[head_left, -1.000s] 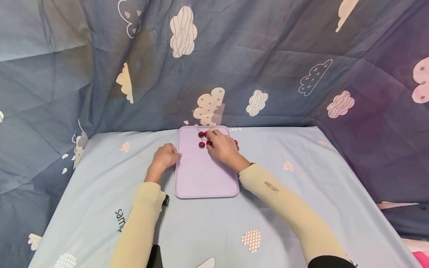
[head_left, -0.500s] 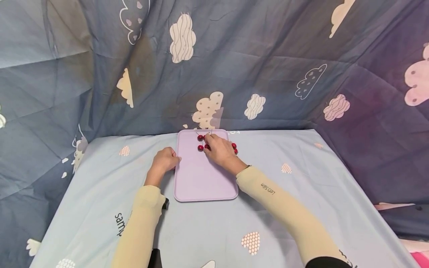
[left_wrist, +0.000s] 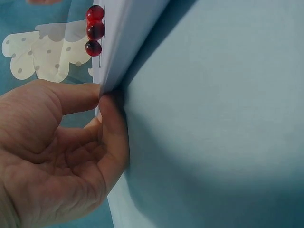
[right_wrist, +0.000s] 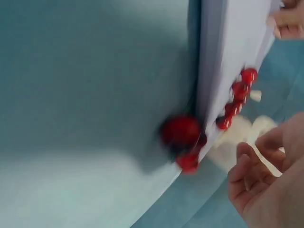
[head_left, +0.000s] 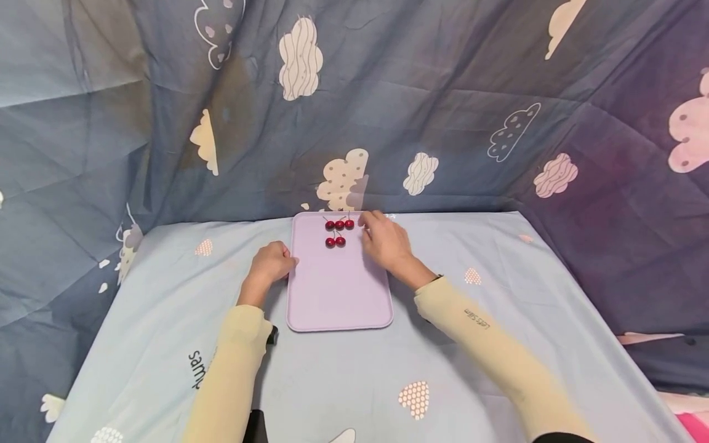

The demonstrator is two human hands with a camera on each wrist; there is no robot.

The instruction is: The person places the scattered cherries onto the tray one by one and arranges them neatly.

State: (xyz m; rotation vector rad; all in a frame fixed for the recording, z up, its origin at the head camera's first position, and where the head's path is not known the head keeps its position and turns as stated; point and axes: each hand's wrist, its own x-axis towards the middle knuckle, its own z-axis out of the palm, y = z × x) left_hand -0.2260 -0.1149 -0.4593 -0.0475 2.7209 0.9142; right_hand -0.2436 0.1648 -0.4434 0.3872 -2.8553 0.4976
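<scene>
A pale purple tray [head_left: 339, 289] lies flat, its long sides pointing away from me. Several dark red cherries with stems rest near its far end: a back row [head_left: 340, 225] of three and a front pair [head_left: 330, 242]. My left hand [head_left: 270, 266] pinches the tray's left rim between thumb and fingers [left_wrist: 114, 128]. Over the tray's far right edge hovers my right hand [head_left: 386, 241], fingers loosely bent, nothing visible between them. In the right wrist view, more cherries [right_wrist: 180, 130], blurred, lie beside the tray's outer wall; the hand hides them in the head view.
A light blue cloth [head_left: 332, 375] with printed hearts covers the table under the tray. Behind it and at both sides hangs a dark blue curtain [head_left: 249, 123] with cloud prints, close to the tray's far edge.
My right hand has let go of a cherry in the front pair and moved right, to the tray's right edge, uncovering the cherries. The left hand stays on the rim.
</scene>
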